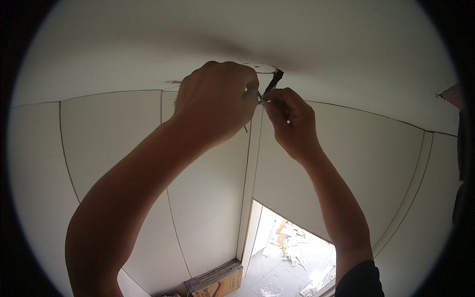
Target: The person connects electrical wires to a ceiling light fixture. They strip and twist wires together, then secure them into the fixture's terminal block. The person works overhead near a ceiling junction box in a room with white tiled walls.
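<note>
Both my hands are raised to the ceiling, below a round white disc [262, 68] set in it. A dark, flat cable-like strip [274, 83] hangs from beside the disc down to my fingertips. With its back toward me, my left hand [217, 94] is closed, thumb and forefinger pinching thin wire ends [261, 99]. My right hand [294, 121] pinches at the same spot from the right, fingers curled. A short blue wire tip [246, 129] pokes out under my left hand. The exact join between the fingertips is too small to make out.
Pale wall panels [208, 213] with dark seams surround me. Low down, a doorway opens onto a bright tiled floor [262, 274] littered with scraps [292, 242]. Flat cardboard boxes [217, 282] lean at the wall's foot. A reddish piece [451, 96] shows at the far right.
</note>
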Available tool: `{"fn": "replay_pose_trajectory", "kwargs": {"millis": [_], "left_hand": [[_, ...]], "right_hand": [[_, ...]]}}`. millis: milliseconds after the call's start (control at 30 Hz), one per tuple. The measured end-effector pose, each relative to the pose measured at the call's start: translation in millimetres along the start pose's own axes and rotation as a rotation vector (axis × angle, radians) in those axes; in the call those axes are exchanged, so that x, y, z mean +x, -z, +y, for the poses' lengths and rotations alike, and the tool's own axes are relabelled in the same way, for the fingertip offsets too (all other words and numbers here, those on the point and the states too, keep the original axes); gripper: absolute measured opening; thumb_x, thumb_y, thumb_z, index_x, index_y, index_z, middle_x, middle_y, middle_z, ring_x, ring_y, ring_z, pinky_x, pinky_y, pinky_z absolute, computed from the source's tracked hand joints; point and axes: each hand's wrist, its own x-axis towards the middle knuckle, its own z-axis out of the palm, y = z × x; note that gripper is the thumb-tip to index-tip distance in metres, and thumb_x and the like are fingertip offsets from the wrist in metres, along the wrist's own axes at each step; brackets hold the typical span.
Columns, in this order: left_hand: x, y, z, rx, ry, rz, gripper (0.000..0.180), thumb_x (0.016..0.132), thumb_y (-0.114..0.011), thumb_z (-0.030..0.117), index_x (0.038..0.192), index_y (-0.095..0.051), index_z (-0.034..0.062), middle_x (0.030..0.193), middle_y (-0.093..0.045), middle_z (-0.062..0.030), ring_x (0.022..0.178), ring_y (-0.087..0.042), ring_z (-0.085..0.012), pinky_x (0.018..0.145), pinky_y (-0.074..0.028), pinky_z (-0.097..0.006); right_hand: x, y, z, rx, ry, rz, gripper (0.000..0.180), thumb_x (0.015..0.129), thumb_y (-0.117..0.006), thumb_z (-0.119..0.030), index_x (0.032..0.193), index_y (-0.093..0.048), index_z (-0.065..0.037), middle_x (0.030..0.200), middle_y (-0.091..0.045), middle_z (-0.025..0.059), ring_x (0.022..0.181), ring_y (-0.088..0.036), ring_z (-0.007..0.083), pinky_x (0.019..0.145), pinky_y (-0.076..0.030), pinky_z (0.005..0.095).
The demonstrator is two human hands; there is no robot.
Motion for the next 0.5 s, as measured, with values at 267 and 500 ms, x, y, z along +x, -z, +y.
{"fn": "replay_pose_trajectory", "kwargs": {"millis": [267, 500], "left_hand": [[3.4, 0.1, 0.1, -0.017, -0.039, 0.026, 0.017, 0.095, -0.064, 0.017, 0.096, -0.081, 0.0113, 0.085, -0.075, -0.0082, 0.087, -0.071, -0.0306, 0.076, -0.059, -0.047], [1.1, -2.3, -7.1, 0.034, -0.092, 0.090, 0.022, 0.102, -0.070, 0.029, 0.100, -0.080, 0.0091, 0.063, -0.069, -0.0051, 0.054, -0.068, -0.0191, 0.065, -0.055, -0.040]], "right_hand": [[12.7, 11.5, -5.3, 0.024, -0.083, -0.114, 0.022, 0.110, -0.056, -0.019, 0.108, -0.071, -0.002, 0.078, -0.058, 0.0013, 0.064, -0.047, 0.0083, 0.059, -0.042, 0.0299], [35.0, 32.1, -26.3, 0.336, -0.407, -0.352, 0.026, 0.110, -0.058, -0.024, 0.100, -0.071, -0.004, 0.067, -0.049, -0.0052, 0.058, -0.038, 0.0044, 0.051, -0.032, 0.0267]]}}
